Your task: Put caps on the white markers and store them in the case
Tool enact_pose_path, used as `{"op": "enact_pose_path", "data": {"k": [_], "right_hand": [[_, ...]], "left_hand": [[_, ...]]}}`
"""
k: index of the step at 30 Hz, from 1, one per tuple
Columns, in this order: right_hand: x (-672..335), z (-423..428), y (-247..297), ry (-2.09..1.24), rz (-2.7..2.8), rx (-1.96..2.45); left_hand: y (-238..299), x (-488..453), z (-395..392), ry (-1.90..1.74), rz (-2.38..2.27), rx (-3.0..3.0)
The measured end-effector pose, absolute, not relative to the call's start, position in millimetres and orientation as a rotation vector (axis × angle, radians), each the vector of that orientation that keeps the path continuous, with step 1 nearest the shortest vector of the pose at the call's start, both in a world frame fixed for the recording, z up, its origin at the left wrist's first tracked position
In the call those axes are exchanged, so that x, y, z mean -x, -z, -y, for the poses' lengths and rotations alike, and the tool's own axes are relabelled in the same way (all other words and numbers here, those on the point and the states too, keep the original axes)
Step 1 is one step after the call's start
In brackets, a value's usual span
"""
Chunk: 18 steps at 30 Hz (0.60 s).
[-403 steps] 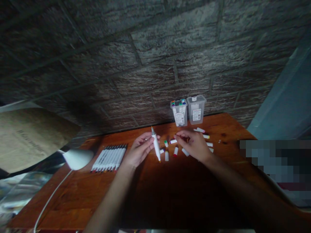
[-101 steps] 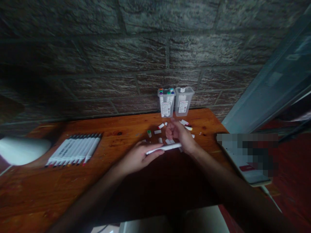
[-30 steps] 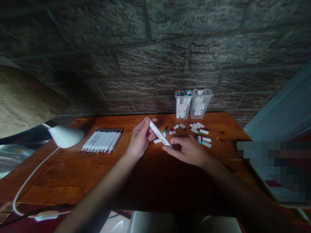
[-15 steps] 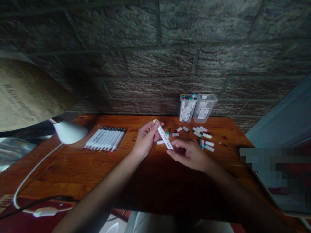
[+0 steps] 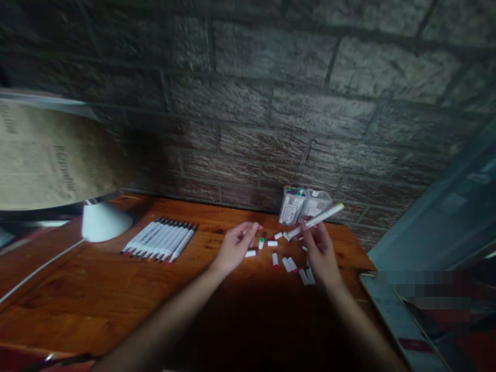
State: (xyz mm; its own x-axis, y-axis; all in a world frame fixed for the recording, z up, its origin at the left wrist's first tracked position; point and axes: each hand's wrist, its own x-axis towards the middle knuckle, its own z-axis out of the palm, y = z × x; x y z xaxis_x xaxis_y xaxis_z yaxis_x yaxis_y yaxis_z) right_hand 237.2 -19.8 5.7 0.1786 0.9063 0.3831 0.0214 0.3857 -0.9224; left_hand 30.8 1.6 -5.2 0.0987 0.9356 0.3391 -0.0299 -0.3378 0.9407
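My right hand (image 5: pixel 321 253) grips a white marker (image 5: pixel 325 215) between thumb and fingers. The marker slants up to the right, its yellow end pointing away from my left hand, above the loose caps at the right. My left hand (image 5: pixel 237 247) hovers over the table with fingers curled and thumb pressed to the index finger; whatever they hold, if anything, is hidden. Close to it lie a white cap (image 5: pixel 251 253) and a green-topped cap (image 5: pixel 261 242). Several more white caps with coloured ends, such as a red-ended cap (image 5: pixel 275 260), are scattered between my hands and partly behind the right one.
A row of white markers (image 5: pixel 160 238) lies side by side at the left of the wooden table (image 5: pixel 77 289). Behind it stands a lamp (image 5: pixel 104 222). Near the brick wall are a clear box with markers (image 5: pixel 289 207) and a second clear box (image 5: pixel 314 199).
The marker has left my left hand and is now in my right hand, which rose and moved rightward. The view has shifted, so the boxes and caps appear lower.
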Motion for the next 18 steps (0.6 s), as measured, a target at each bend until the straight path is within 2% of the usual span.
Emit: {"op": "enact_pose_path", "data": {"k": [7, 10, 13, 18], "right_hand": [[-266.8, -40.7, -64.8, -0.347, 1.182, 1.029], [-270.8, -74.3, -82.8, -0.164, 1.316, 1.247], [-266.5, -94.7, -88.9, -0.101, 1.463, 1.437], [-255.2, -99.5, -90.9, -0.089, 1.559, 1.476]], "left_hand": [[14.3, -24.3, -8.9, -1.395, -1.009, -1.692], [14.0, -22.3, -9.6, -1.401, -1.018, -1.710], [11.2, -19.7, -9.7, -1.409, -1.042, -1.704], [5.0, -16.1, -9.4, -1.435, -1.063, -1.689]]}}
